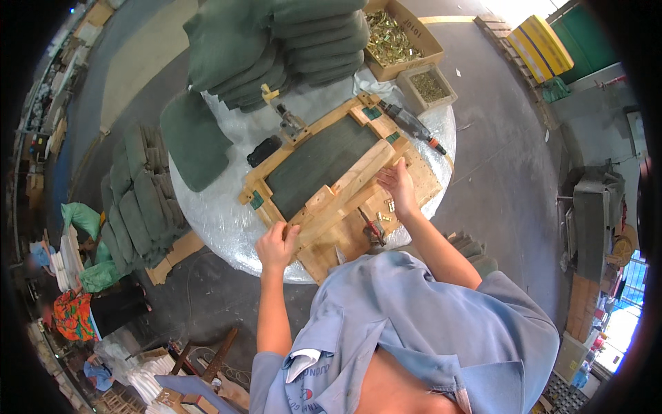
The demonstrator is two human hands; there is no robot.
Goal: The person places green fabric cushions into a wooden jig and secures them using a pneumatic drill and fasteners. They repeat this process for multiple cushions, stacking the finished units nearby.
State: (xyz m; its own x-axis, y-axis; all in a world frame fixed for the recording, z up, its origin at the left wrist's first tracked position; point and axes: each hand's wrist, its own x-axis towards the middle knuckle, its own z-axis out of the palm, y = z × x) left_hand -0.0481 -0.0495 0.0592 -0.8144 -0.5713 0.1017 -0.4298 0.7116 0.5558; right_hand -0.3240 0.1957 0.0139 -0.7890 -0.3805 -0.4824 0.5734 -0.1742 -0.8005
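Observation:
A wooden jig (pixel 314 138) lies on a round table covered in clear plastic film. Inside it sits a dark green-grey panel (pixel 321 165). A loose-looking wooden bar (pixel 358 176) runs along the panel's near side. My left hand (pixel 277 245) is closed around the bar's left end, at the jig's near-left corner. By the bar's right end is my right hand (pixel 400 186), fingers apart, its thumb close to the wood. Brass-coloured fittings (pixel 389 207) and a red-handled tool (pixel 374 228) lie on the board between my arms. A metal clamp (pixel 289 123) is fixed to the far side.
A black power tool (pixel 414 127) lies right of the jig. Behind it stand a cardboard box (pixel 407 38) of brass-coloured pieces and a smaller bin (pixel 427 88). Stacked green-grey panels (pixel 276 48) fill the table's far side; more panels (pixel 141 193) are piled left. A person (pixel 89 314) stands at lower left.

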